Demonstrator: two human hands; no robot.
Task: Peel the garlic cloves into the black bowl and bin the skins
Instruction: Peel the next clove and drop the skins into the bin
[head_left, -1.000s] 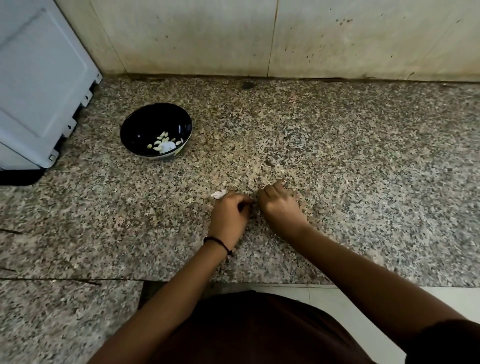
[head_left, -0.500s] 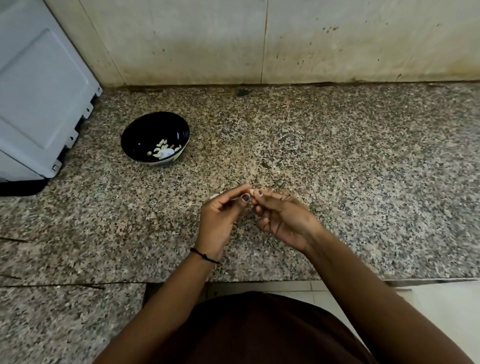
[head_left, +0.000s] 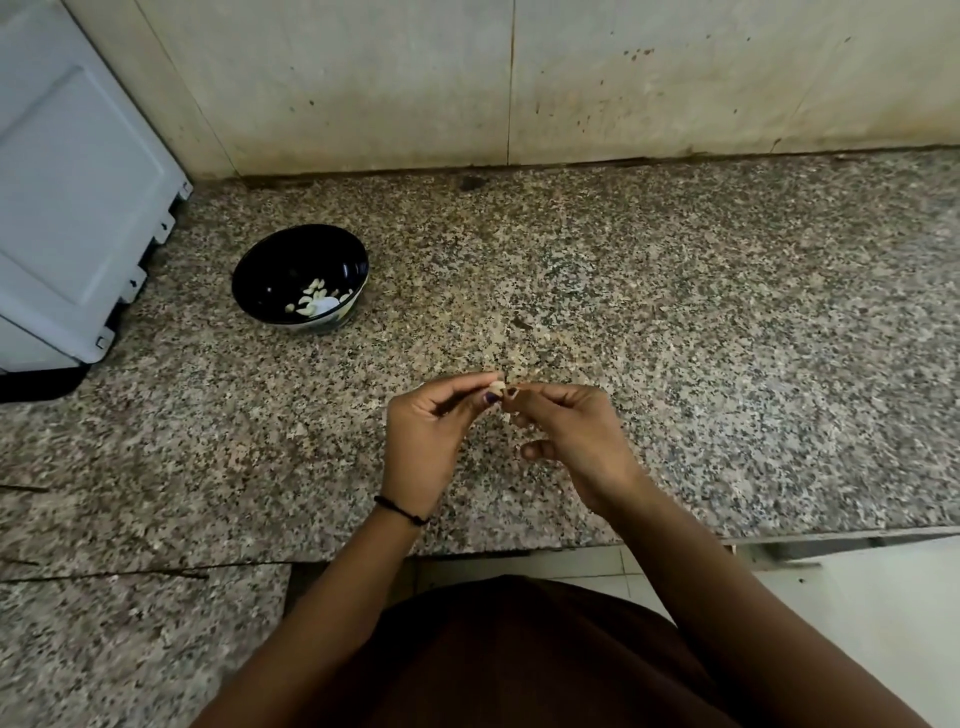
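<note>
Here, a small pale garlic clove (head_left: 497, 386) between pinching fingers (head_left: 467, 406) of left hand (head_left: 423, 441) and right hand (head_left: 576, 436)

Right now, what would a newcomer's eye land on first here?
The left hand and right hand meet at the centre, above the granite counter, pinching one pale garlic clove between them. Back left stands the black bowl with peeled cloves inside, near a pale blue panel at the left edge.
</note>
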